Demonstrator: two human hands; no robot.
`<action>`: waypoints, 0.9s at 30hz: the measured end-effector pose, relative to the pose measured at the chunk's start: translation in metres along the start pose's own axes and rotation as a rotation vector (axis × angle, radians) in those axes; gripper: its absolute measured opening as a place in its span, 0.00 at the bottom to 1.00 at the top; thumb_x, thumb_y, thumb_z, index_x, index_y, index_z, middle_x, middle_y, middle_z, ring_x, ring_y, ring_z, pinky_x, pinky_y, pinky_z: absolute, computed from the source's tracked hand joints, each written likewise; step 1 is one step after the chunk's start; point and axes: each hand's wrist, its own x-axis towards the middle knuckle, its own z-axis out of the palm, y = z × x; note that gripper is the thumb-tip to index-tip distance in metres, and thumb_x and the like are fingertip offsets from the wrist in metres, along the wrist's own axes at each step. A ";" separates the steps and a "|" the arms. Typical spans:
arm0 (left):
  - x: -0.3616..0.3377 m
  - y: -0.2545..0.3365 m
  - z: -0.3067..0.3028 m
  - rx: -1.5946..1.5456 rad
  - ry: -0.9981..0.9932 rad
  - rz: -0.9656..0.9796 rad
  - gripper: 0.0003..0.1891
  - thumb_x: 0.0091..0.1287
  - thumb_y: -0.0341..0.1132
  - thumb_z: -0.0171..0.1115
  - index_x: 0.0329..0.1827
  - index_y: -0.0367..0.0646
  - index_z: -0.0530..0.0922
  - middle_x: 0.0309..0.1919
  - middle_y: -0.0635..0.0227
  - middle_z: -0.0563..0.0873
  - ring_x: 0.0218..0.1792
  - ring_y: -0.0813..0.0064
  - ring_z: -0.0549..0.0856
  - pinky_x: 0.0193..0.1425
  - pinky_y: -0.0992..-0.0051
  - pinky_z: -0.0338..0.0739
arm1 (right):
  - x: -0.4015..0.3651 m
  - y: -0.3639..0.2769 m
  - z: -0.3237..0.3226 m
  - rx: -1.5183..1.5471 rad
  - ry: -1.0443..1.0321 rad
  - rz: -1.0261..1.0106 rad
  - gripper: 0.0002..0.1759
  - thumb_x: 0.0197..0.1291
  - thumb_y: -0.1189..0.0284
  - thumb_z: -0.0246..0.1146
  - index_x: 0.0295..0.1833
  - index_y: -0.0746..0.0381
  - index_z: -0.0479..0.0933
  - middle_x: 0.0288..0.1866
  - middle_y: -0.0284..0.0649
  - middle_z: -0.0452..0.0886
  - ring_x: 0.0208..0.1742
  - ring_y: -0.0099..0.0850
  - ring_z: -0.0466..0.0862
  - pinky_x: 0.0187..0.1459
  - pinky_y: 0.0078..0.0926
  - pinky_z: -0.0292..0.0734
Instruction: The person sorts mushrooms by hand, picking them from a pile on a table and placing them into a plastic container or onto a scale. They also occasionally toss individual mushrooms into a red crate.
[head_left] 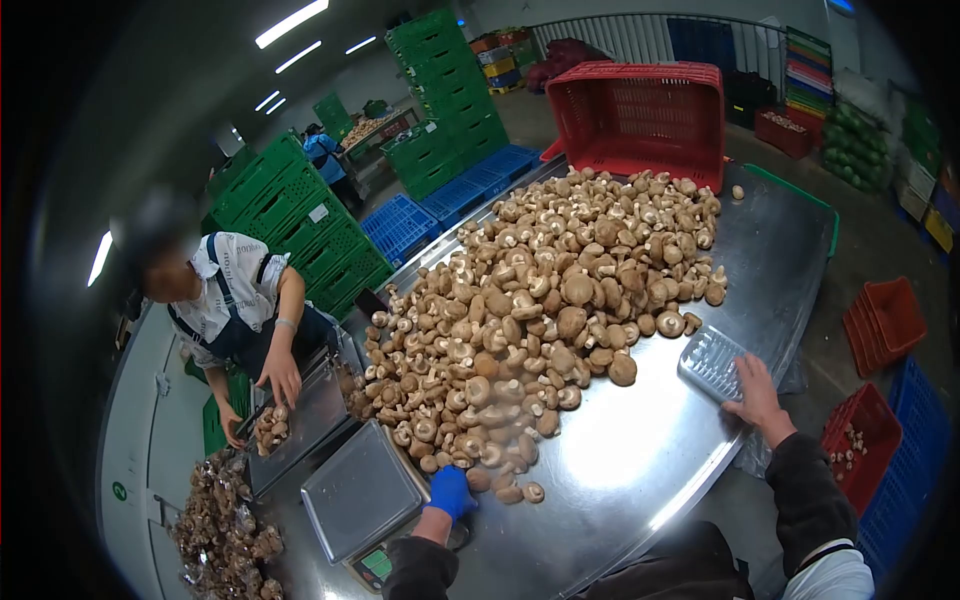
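Note:
A large heap of brown shiitake mushrooms point(520, 320) spreads over the metal table point(640, 430). My left hand point(452, 492), in a blue glove, is at the near edge of the heap, beside a few loose mushrooms. Its fingers are turned away, so I cannot see whether they hold one. Just left of it stands a weighing scale point(360, 490) with a bare flat pan. At the right side of the table, my bare right hand point(757, 393) grips the near edge of a clear plastic tray point(712, 362) with nothing inside.
A red crate point(640, 120) lies tipped behind the heap. Across the table, a co-worker point(235, 290) handles mushrooms on another scale point(310, 420). Bagged mushrooms point(228, 530) lie at lower left. Green crates point(290, 215) are stacked behind; red baskets point(865, 445) stand on the right floor.

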 end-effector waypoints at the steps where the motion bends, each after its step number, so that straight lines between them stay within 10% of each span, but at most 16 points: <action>1: 0.001 -0.003 0.012 0.000 -0.003 0.001 0.24 0.49 0.38 0.71 0.50 0.40 0.81 0.45 0.48 0.84 0.49 0.50 0.84 0.53 0.58 0.79 | 0.003 0.005 -0.002 0.023 -0.024 0.009 0.60 0.37 0.60 0.80 0.75 0.64 0.56 0.76 0.57 0.55 0.77 0.53 0.55 0.76 0.43 0.51; 9: -0.027 0.054 0.108 -0.694 0.812 -0.171 0.43 0.56 0.43 0.72 0.73 0.36 0.61 0.71 0.45 0.61 0.71 0.45 0.63 0.73 0.56 0.61 | 0.016 -0.002 -0.008 0.049 -0.100 0.081 0.63 0.30 0.58 0.82 0.74 0.65 0.58 0.75 0.56 0.58 0.76 0.51 0.58 0.76 0.41 0.53; 16: 0.019 0.136 0.073 -0.784 0.850 -0.467 0.47 0.59 0.49 0.70 0.78 0.47 0.55 0.77 0.45 0.46 0.76 0.40 0.49 0.75 0.47 0.53 | 0.012 -0.010 -0.011 0.037 0.075 -0.075 0.57 0.28 0.62 0.81 0.68 0.69 0.63 0.64 0.53 0.70 0.67 0.50 0.68 0.70 0.41 0.60; 22: 0.012 0.113 0.086 -0.792 0.897 -0.346 0.48 0.58 0.50 0.72 0.79 0.51 0.55 0.78 0.48 0.46 0.76 0.39 0.48 0.75 0.45 0.50 | 0.001 -0.046 -0.022 -0.045 0.248 -0.113 0.51 0.33 0.64 0.79 0.66 0.68 0.66 0.61 0.52 0.72 0.65 0.50 0.69 0.68 0.44 0.61; 24: -0.014 0.110 0.068 -0.796 0.870 -0.276 0.49 0.58 0.42 0.74 0.79 0.49 0.53 0.79 0.52 0.48 0.77 0.45 0.49 0.77 0.50 0.48 | -0.011 -0.086 -0.035 0.069 0.198 -0.265 0.47 0.39 0.60 0.76 0.67 0.65 0.66 0.62 0.54 0.72 0.65 0.50 0.70 0.68 0.44 0.62; 27: -0.051 0.109 0.029 -0.990 0.775 -0.038 0.46 0.58 0.36 0.73 0.78 0.46 0.57 0.76 0.52 0.56 0.77 0.51 0.54 0.77 0.56 0.51 | -0.039 -0.148 -0.023 0.524 -0.584 -0.189 0.51 0.47 0.54 0.73 0.75 0.57 0.61 0.72 0.49 0.69 0.72 0.43 0.68 0.72 0.41 0.62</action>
